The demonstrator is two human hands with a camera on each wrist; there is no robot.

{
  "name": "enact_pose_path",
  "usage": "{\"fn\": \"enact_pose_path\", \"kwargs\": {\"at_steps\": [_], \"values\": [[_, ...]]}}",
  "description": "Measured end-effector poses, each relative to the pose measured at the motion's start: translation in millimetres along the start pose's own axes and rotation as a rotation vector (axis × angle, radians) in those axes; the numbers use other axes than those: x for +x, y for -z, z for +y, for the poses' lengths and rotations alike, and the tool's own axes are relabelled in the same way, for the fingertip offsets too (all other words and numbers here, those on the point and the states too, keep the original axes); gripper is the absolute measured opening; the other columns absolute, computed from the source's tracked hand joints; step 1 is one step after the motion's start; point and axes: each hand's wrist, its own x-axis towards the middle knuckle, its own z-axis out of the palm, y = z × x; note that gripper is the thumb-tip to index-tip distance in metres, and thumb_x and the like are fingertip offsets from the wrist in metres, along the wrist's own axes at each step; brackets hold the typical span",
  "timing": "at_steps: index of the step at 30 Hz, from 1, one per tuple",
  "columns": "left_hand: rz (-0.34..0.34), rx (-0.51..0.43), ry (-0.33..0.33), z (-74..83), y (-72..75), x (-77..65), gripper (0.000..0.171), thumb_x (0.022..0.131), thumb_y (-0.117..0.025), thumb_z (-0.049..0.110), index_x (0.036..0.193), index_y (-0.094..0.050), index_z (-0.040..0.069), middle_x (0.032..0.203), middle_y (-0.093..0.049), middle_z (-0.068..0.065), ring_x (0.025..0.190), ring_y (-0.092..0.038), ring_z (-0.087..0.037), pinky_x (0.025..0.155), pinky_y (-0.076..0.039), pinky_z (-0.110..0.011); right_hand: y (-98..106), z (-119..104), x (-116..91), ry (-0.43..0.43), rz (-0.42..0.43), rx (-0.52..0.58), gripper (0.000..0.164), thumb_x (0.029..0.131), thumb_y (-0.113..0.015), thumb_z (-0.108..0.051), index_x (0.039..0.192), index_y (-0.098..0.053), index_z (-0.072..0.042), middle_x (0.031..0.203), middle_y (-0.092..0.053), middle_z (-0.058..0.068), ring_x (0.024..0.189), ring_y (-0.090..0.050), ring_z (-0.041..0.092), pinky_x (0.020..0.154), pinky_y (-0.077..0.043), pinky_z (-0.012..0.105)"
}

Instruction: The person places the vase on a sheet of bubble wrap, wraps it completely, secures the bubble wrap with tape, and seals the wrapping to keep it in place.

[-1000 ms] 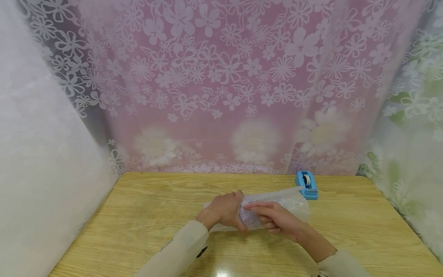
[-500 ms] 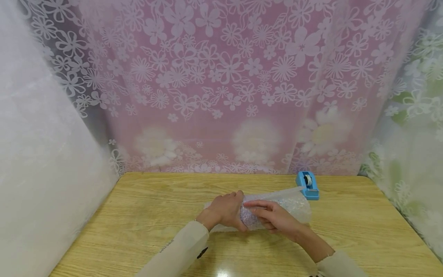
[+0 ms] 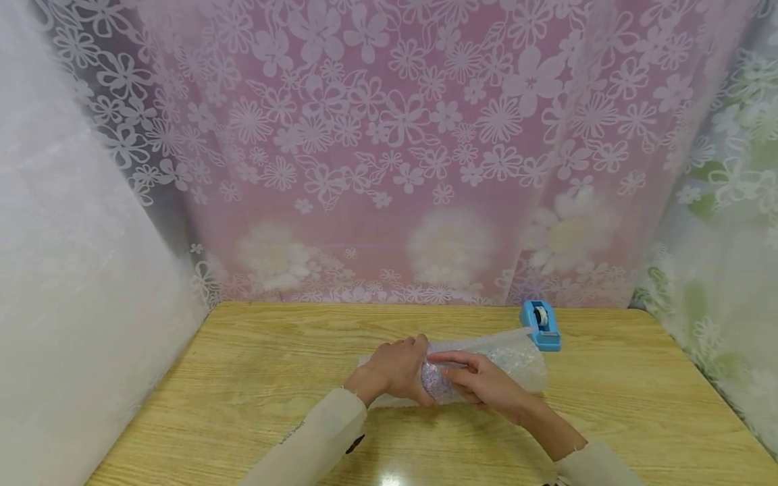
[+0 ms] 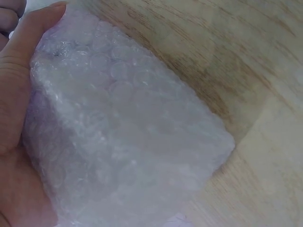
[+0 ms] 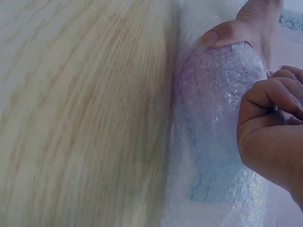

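Observation:
A roll of clear bubble wrap (image 3: pixel 516 364) lies lengthwise on the table, with something purple and light blue showing through it. My left hand (image 3: pixel 395 368) grips the roll across its left part, thumb on the near side and fingers over the far side. In the left wrist view, the wrap's end (image 4: pixel 142 132) sticks out past that hand. My right hand (image 3: pixel 486 381) lies over the middle of the roll, its straight index finger touching the wrap beside the left hand. Its lower fingers are curled in the right wrist view.
A blue tape dispenser (image 3: pixel 540 326) with a roll of tape stands behind the right end of the wrap, and a corner of the wrap overlaps it in the head view. Flowered curtains (image 3: pixel 377 169) hang behind the wooden table (image 3: pixel 273 344) and at its sides.
My right index finger has shifted slightly along the wrap, and the finger below it has come away from the curled fingers toward the wrap. The left hand keeps its grip in place.

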Motion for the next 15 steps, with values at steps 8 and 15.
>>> {"fn": "enact_pose_path", "kwargs": {"at_steps": [8,15], "values": [[0.012,0.015,-0.033,-2.0,1.4,0.0,0.085,0.056,-0.072,0.076,0.109,-0.046,0.015,0.086,-0.049,0.005,0.071,-0.050,-0.010,0.059,-0.044,-0.029,0.9,0.6,-1.0,0.001,0.011,-0.017,0.043,0.101,-0.048,-0.026,0.141,-0.047,-0.008,0.054,-0.027,-0.004,0.043,-0.017,0.009,0.040,-0.021,0.024],[-0.008,-0.057,-0.073,-5.2,0.9,-1.7,0.086,0.062,-0.055,0.086,0.110,-0.048,0.015,0.083,-0.048,0.005,0.065,-0.048,-0.009,0.055,-0.043,-0.028,0.5,2.9,-3.1,-0.003,-0.005,0.003,0.045,0.101,-0.048,-0.029,0.140,-0.046,-0.008,0.054,-0.028,-0.005,0.043,-0.018,0.008,0.041,-0.022,0.023]]}}
